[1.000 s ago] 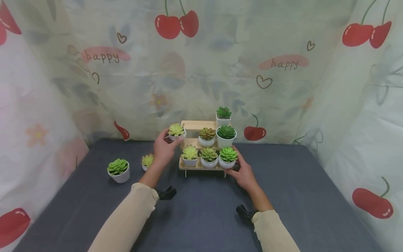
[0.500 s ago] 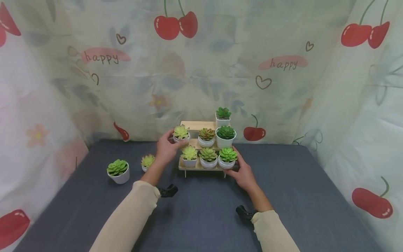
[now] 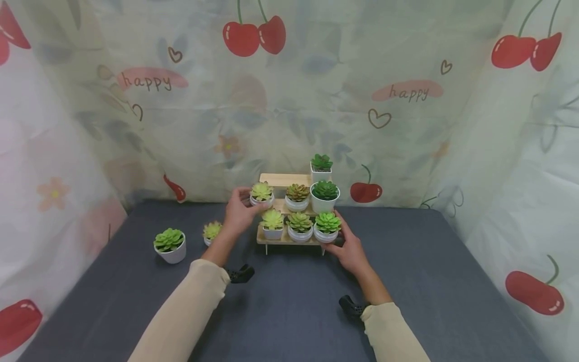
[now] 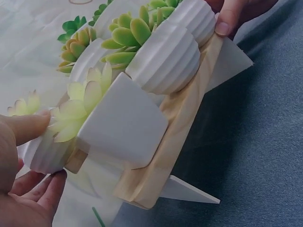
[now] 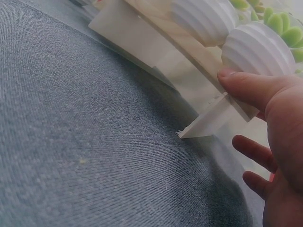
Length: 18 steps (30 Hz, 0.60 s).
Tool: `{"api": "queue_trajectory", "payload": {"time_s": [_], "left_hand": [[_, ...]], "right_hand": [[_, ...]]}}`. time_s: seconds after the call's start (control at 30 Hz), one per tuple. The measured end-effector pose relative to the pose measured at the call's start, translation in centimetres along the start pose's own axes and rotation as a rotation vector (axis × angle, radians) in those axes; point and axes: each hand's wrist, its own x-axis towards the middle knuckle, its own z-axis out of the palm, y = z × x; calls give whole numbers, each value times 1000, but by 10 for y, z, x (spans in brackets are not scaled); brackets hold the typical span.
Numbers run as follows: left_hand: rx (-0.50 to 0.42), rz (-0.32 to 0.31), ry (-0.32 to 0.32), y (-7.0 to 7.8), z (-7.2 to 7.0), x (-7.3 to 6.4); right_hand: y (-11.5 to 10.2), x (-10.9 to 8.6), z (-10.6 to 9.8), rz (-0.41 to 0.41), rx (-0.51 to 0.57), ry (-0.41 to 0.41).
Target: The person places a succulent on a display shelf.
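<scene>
At the left end of the middle tier of a three-tier wooden plant stand [image 3: 284, 179], my left hand [image 3: 238, 215] holds a pale yellow-green succulent in a ribbed white pot [image 3: 262, 193]. The left wrist view has the thumb on the near side of this pot [image 4: 46, 153] and fingertips under it, close to the tier's end. My right hand [image 3: 352, 250] grips the right end of the bottom tier, beside a bright green succulent [image 3: 327, 226]. In the right wrist view its thumb presses the board's edge [image 5: 201, 71]; part of the fingers is hidden behind the board.
Several potted succulents stand on the tiers, including a dark green one [image 3: 321, 166] at the top right. On the dark cloth to the left are a green succulent [image 3: 170, 245] and a yellowish one [image 3: 211, 231], partly hidden by the left arm. A printed curtain [image 3: 289, 125] hangs behind.
My left hand has carried its succulent rightward and slightly down, onto the left end of the middle tier. The right hand has stayed at the bottom tier.
</scene>
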Motion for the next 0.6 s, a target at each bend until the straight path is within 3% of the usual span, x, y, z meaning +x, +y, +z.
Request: {"api": "queue_trajectory", "payload": {"time_s": [0.13,0.43,0.6], "left_hand": [[-4,8,12,-2,0,-1],[98,27,35,1,-2,-1],[90,23,20,3,-3,-3]], "right_hand": [[0,0,0,0,-2,1],[0,1,0,4,-9,-2],[0,0,0,8,-10,-4]]}}
